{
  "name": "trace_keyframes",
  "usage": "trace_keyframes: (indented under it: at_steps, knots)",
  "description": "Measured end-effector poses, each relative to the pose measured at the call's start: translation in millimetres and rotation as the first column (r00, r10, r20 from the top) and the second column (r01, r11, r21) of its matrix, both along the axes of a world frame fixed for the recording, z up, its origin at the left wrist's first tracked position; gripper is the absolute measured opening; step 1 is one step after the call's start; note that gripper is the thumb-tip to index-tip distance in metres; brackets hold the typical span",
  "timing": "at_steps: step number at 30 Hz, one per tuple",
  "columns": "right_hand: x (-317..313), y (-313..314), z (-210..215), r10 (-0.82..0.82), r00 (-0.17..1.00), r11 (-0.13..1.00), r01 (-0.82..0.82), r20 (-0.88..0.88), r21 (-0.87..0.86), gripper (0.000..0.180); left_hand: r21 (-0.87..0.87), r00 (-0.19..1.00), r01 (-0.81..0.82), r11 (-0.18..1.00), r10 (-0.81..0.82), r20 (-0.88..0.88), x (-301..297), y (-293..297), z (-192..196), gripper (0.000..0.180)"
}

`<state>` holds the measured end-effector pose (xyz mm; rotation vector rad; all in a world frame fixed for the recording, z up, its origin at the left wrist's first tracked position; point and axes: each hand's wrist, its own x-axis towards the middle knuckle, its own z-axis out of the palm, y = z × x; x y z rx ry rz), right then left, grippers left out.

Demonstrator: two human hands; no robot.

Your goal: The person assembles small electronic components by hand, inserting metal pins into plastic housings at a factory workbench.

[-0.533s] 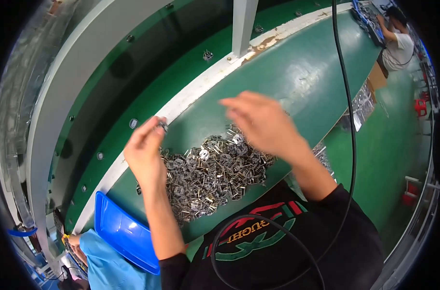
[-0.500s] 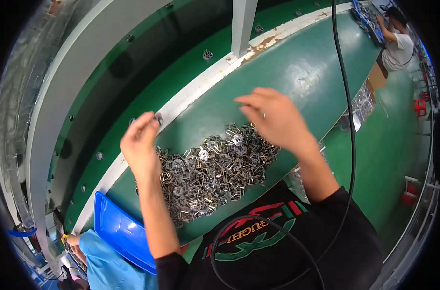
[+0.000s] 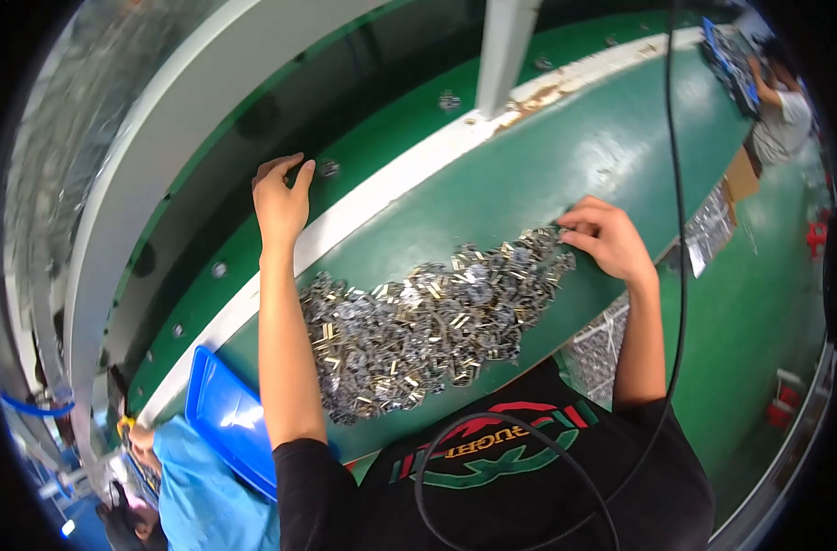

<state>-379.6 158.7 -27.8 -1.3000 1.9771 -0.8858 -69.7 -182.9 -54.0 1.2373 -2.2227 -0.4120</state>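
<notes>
**Green surface (image 3: 492,193) carries a heap of small metal parts (image 3: 428,317)**

Past the surface's white ledge (image 3: 382,191) runs a green strip (image 3: 386,133) with single parts spaced along it. The heap spreads across the surface between the person's forearms. A blue tray (image 3: 207,390) lies to its left. The right hand (image 3: 575,231) is at the heap's right end, thumb and forefinger close together on parts there; whether it grips one cannot be told. The left hand (image 3: 306,165) hangs over the strip, thumb and fingers parted, with one blurred part (image 3: 329,168) just beside the thumb.
</notes>
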Motion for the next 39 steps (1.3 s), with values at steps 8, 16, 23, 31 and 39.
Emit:
trace_keyframes:
  at_steps: [8,16,23,31,39]
  knots:
    - [-17,0,-34,-0.244,0.846,0.913,0.366,0.474,-0.182,0.023,0.231,0.99,0.132,0.964,-0.141,0.021,67,9,-3,0.035]
    - [18,-33,-19,-0.293,0.755,0.835,0.501,0.586,-0.227,0.03,0.196,0.947,0.306,0.932,-0.318,0.032,22,9,5,0.034]
    - [115,-97,33,0.083,0.884,0.84,0.186,0.461,-0.509,0.016,0.321,0.923,0.235,0.918,-0.107,-0.37,11,79,54,0.038]
    - [151,-126,48,0.276,0.961,0.717,-0.196,0.014,-0.669,0.012,0.568,0.801,0.385,0.727,0.042,-0.597,19,159,75,0.04]
    - [169,-121,52,0.136,0.937,0.671,-0.326,-0.322,-0.666,0.011,0.537,0.859,0.28,0.796,0.042,-0.51,18,178,79,0.038]
